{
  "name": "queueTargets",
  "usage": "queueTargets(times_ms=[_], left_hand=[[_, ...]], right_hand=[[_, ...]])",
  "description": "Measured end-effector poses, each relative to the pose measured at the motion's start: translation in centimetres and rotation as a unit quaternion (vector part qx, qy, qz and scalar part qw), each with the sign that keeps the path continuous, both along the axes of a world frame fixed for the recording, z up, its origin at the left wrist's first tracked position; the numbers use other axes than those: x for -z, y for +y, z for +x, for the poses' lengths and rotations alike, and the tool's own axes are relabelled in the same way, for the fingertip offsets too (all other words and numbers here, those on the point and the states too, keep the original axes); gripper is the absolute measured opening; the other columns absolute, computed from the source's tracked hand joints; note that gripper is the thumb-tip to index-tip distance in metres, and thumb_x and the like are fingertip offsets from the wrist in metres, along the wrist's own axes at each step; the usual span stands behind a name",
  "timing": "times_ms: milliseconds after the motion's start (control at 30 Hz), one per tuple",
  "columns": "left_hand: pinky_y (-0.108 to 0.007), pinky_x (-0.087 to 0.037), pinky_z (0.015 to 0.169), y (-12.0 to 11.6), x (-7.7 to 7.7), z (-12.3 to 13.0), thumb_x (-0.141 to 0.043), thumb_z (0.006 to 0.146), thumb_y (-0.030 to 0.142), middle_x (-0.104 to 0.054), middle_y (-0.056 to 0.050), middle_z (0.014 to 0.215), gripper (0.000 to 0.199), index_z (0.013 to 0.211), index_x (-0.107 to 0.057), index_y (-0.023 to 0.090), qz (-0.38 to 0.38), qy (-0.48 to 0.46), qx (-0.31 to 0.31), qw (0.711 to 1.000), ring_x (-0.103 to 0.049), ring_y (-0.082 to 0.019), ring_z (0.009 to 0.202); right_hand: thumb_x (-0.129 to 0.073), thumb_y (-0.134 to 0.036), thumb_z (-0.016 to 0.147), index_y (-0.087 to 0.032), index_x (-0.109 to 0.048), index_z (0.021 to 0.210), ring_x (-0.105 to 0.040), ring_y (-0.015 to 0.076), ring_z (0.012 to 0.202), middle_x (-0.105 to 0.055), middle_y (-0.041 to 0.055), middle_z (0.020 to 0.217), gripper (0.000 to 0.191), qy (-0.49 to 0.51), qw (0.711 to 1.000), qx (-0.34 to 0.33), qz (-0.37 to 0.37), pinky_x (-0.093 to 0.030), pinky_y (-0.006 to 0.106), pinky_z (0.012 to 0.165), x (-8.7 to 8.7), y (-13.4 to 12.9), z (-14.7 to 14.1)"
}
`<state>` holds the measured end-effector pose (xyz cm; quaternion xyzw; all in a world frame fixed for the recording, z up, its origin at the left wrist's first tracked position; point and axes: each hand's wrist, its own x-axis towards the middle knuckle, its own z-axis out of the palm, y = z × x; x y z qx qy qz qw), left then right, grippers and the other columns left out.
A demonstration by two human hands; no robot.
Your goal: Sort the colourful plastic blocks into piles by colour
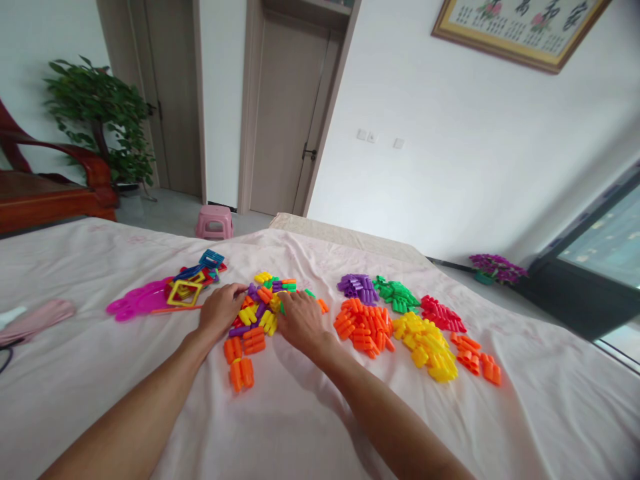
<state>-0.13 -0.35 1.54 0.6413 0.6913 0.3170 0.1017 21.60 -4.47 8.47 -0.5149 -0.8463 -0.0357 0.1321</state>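
A mixed pile of colourful plastic pieces [257, 310] lies on the cloth between my hands. My left hand [223, 307] rests at the pile's left side; its fingertips reach in among the pieces, and what they hold, if anything, is hidden. On the right side, my right hand [301, 321] bends over the pile, its fingertips on green and yellow pieces. Farther right lie sorted heaps: purple [357, 289], green [397, 295], red [443, 314], orange [363, 327] and yellow [426, 347]. Several orange pieces [241, 375] lie just in front of the mixed pile.
Left of the pile are a magenta plastic piece [140, 301], a yellow square frame [185, 293] and blue frames [212, 259]. A pink cloth [43, 321] lies at far left. More orange pieces [469, 361] sit at right. Beyond stands a pink stool [215, 221].
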Motion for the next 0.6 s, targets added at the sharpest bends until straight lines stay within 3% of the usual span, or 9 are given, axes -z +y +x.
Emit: queueTargets(times_ms=[167,300,367,500,600], left_hand=[[-0.031,-0.046,0.079,0.0,-0.1,0.0,-0.046,0.091,0.040,-0.074,-0.004,0.116,0.036,0.111,-0.072,0.026,-0.002,0.003,-0.002,1.000,-0.065,-0.024,0.104],[-0.031,-0.046,0.079,0.1,0.1,-0.1,-0.044,0.091,0.041,-0.073,-0.003,0.117,0.038,0.114,-0.071,0.027,-0.011,0.002,-0.002,1.000,-0.064,-0.024,0.107],[-0.031,-0.046,0.079,0.3,0.4,-0.2,-0.044,0.091,0.042,-0.073,-0.003,0.117,0.039,0.114,-0.071,0.027,-0.015,0.001,-0.001,1.000,-0.064,-0.025,0.107],[-0.031,-0.047,0.078,0.7,0.9,-0.4,-0.042,0.091,0.044,-0.072,-0.004,0.118,0.041,0.114,-0.070,0.026,-0.021,-0.006,0.005,1.000,-0.065,-0.025,0.106],[-0.031,-0.047,0.079,0.9,1.1,-0.6,-0.042,0.091,0.046,-0.072,-0.004,0.118,0.042,0.115,-0.069,0.026,-0.027,-0.010,0.011,1.000,-0.065,-0.026,0.107]], right_hand=[[-0.055,-0.015,0.085,-0.024,-0.065,0.124,-0.065,0.0206,0.099,-0.072,0.0059,0.112,0.042,0.181,0.981,-0.024,-0.059,-0.048,0.030,0.085,0.3,1.0,2.4],[-0.057,-0.022,0.082,-0.021,-0.069,0.114,-0.066,0.0162,0.077,-0.073,0.0022,0.093,0.034,0.394,0.910,-0.010,-0.126,-0.050,0.026,0.068,0.8,3.1,6.4],[-0.058,-0.030,0.081,-0.017,-0.070,0.108,-0.065,0.0159,0.073,-0.073,0.0033,0.088,0.032,0.453,0.884,0.013,-0.117,-0.050,0.026,0.064,0.8,4.6,9.3],[-0.060,-0.041,0.077,-0.013,-0.074,0.098,-0.064,0.0170,0.070,-0.072,0.0055,0.079,0.038,0.468,0.873,0.134,-0.038,-0.049,0.025,0.060,-0.1,7.6,17.0],[-0.057,-0.042,0.076,-0.011,-0.073,0.104,-0.064,0.0169,0.065,-0.071,0.0057,0.074,0.045,0.457,0.857,0.240,0.003,-0.047,0.023,0.054,-1.0,9.2,22.7]])
